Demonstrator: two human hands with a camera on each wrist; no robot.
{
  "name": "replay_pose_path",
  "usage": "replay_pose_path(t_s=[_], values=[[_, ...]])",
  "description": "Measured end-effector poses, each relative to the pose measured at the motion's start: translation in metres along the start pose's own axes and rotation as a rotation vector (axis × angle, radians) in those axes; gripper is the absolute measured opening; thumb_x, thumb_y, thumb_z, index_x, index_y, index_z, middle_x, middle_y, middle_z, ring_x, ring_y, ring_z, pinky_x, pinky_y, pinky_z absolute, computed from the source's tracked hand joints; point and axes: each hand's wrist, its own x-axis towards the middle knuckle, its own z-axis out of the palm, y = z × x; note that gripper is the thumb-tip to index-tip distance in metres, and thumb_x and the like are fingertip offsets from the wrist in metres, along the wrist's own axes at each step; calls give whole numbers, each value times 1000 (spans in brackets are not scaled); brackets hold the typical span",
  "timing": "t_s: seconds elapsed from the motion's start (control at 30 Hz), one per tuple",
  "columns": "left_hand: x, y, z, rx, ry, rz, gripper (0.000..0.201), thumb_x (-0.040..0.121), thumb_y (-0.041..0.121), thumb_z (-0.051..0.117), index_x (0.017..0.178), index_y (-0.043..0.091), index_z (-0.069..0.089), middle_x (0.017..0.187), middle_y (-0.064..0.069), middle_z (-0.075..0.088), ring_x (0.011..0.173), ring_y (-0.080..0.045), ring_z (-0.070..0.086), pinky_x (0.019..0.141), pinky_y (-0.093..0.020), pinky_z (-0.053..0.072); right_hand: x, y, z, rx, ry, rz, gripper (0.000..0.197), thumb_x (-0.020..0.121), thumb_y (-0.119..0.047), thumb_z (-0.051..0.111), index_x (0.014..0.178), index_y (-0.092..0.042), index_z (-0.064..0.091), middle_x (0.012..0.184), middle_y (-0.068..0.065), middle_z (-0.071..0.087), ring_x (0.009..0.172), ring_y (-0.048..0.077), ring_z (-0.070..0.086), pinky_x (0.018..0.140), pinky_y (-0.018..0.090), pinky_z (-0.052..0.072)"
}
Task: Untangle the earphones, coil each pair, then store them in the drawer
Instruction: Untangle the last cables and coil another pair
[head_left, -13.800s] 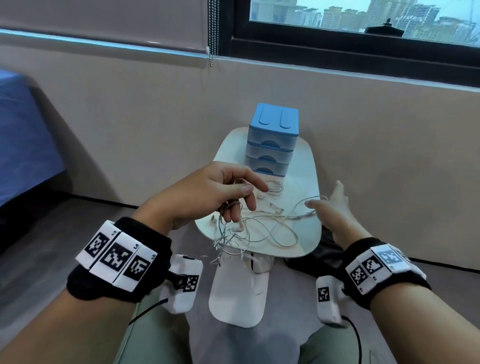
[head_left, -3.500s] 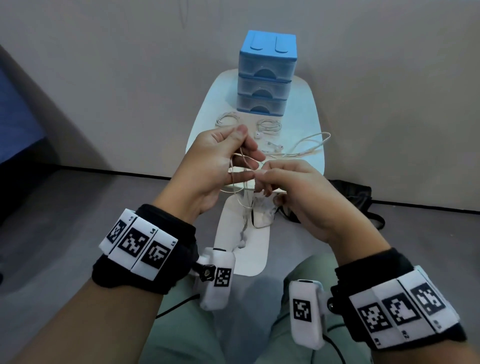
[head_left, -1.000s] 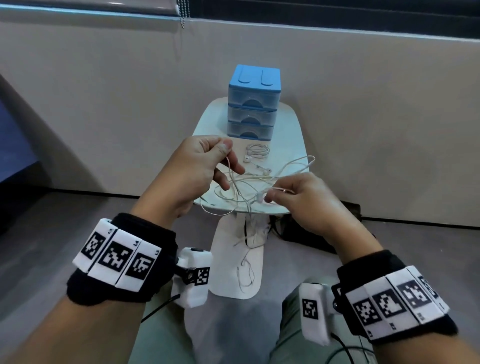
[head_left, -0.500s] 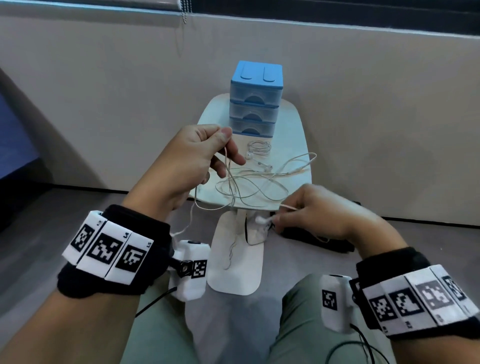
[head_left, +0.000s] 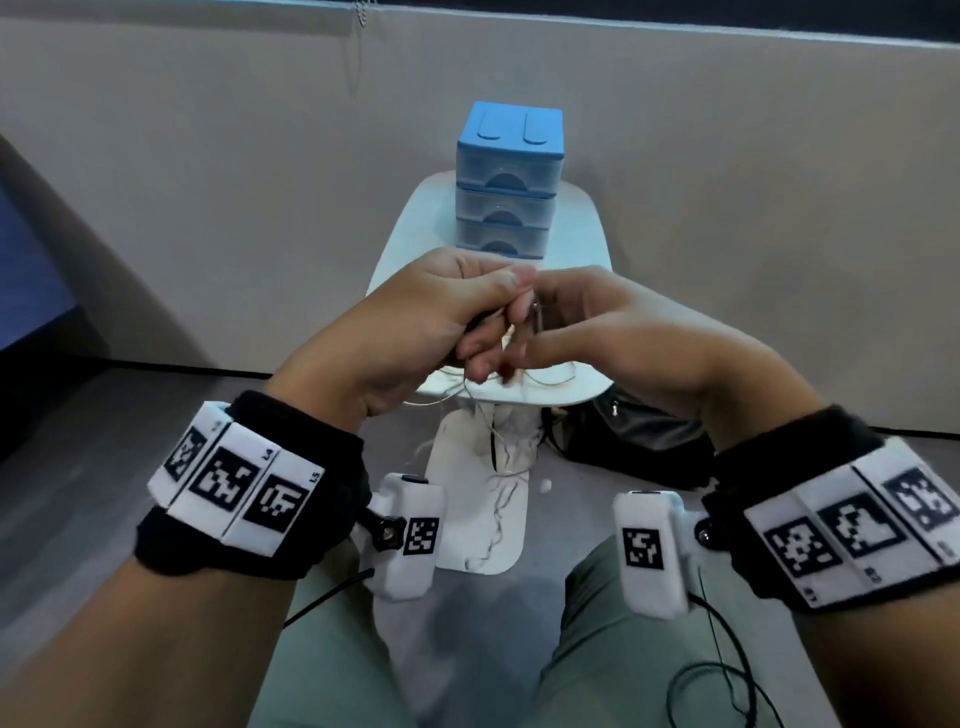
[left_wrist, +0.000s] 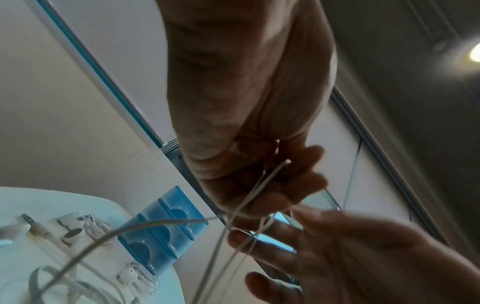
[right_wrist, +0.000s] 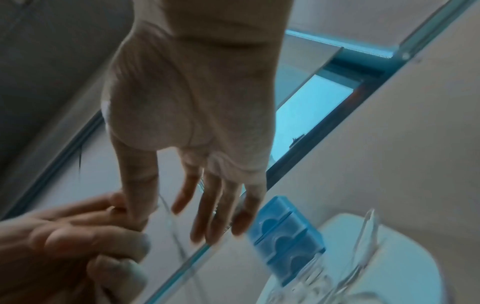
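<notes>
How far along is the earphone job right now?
Early. One small coiled pair already lies on the white table by the drawer unit. The left hand grips the white cord, loops hanging below, while the right hand, fingers spread, works against it. Loose cord and earbuds remain on the table, and all three drawers look closed, so nothing is visibly stored.

Both forearms raised and angled inward, meeting at centre. Left hand (head_left: 415, 322) curled tight, thumb pressed over folded fingers (left_wrist: 298, 185), pinching thin white earphone cord (left_wrist: 249, 197). Right hand (head_left: 628, 332) palm-down, fingers (right_wrist: 207, 205) extended and slightly spread, thumb touching the left hand's knuckles. Black marker-tagged bands on both wrists.
</notes>
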Motion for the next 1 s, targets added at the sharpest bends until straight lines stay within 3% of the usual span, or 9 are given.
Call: replay_pose_path(t_s=[0.1,0.23,0.3,0.43,0.53,0.63,0.77,0.87,1.0], values=[[-1,-1,2,-13,-41,-8,39,109,23,43,73,10,53,45,-1,34,40,-16,37,47,-22,40,-3,-8,-14,13,57,91,28,81,-12,68,95,11,63,76,17,46,63,12,39,56,25,31],[-2,0,-2,-50,-61,24,40,105,28,47,69,13,53,50,-4,39,45,-20,45,52,-24,44,-10,-21,-33,0,227,24,21,95,-18,66,79,-5,69,56,-1,28,55,13,17,52,27,14],[-2,1,-2,-65,-102,39,36,101,30,48,71,11,51,51,-6,43,48,-22,52,55,-24,46,-10,-26,-41,-84,407,-19,24,99,-14,62,77,-6,69,52,-4,33,51,13,18,50,27,15],[-3,7,-5,-77,-171,19,35,102,29,47,74,9,52,52,-9,49,53,-23,60,58,-23,48,-7,-32,-62,-273,732,-20,26,96,-25,64,75,-11,72,65,-1,55,53,4,38,60,25,29],[-3,18,-12,-79,-192,21,37,105,29,48,73,11,54,52,-9,47,51,-23,57,57,-23,48,-6,-42,-75,-351,922,-28,28,95,-27,65,70,-18,70,57,-13,53,55,1,42,59,25,34],[0,33,-18,-68,-214,4,36,103,28,49,72,11,54,50,-5,41,45,-19,48,52,-22,45,-6,-59,-93,-420,1074,-56,27,96,-27,65,70,-21,71,57,-9,51,48,2,39,54,25,31],[7,50,-28,-10,-282,-8,36,105,28,49,72,14,58,54,-10,50,51,-22,55,60,-27,50,-4,-85,-111,-475,1179,-120,22,100,-27,63,82,-21,75,71,-14,63,66,2,54,65,26,44],[10,59,-33,13,-325,-10,37,106,27,47,74,13,59,64,-16,65,67,-27,64,72,-30,52,-4,-101,-118,-405,1277,-176,22,99,-25,61,80,-24,72,73,-13,64,64,-1,53,66,24,44],[17,66,-36,7,-320,8,34,102,27,47,81,6,63,79,-21,70,75,-24,62,78,-27,50,1,-125,-121,-328,1156,-275,24,100,-25,59,86,-14,74,70,-13,62,61,-1,47,64,24,40]])
